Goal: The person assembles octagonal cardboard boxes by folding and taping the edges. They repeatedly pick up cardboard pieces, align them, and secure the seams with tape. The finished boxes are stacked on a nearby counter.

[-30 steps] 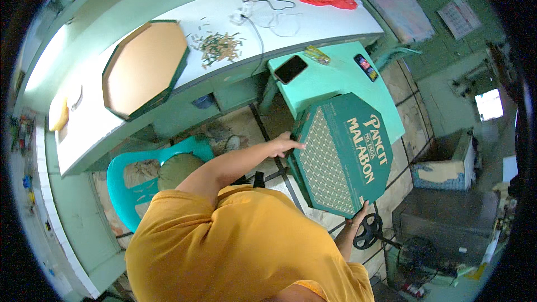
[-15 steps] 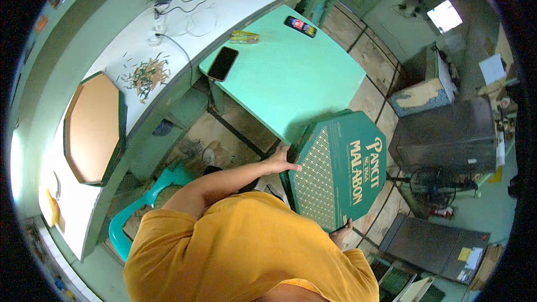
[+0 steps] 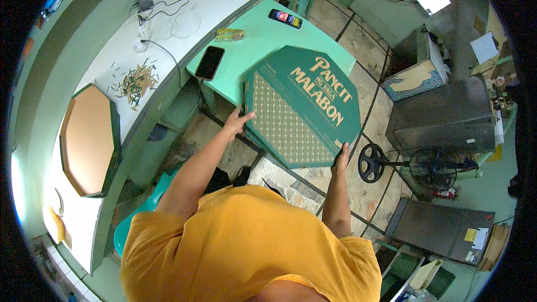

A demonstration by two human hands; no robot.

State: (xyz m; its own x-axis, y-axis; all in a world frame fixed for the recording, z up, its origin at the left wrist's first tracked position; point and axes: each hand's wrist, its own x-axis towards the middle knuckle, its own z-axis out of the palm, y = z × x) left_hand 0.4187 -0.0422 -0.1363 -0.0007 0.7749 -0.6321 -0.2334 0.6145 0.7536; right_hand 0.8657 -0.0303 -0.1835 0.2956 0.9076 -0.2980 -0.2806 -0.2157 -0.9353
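I hold a large dark green octagonal box lid (image 3: 302,106) with a lattice pattern and pale lettering, tilted over the near corner of a mint green table (image 3: 263,39). My left hand (image 3: 238,123) grips its left edge. My right hand (image 3: 341,159) grips its lower right edge. Part of the table is hidden under the lid.
On the green table lie a black phone (image 3: 210,62), a second phone with a coloured screen (image 3: 285,18) and a small wrapper (image 3: 229,34). A white counter (image 3: 128,50) carries cables, wood slivers (image 3: 134,81) and an octagonal tray (image 3: 89,140). A floor fan (image 3: 403,165) stands to the right.
The lid has been raised from hanging beside the table to lying tilted above its near corner. Both hands rose with it, and the view has swung toward the table.
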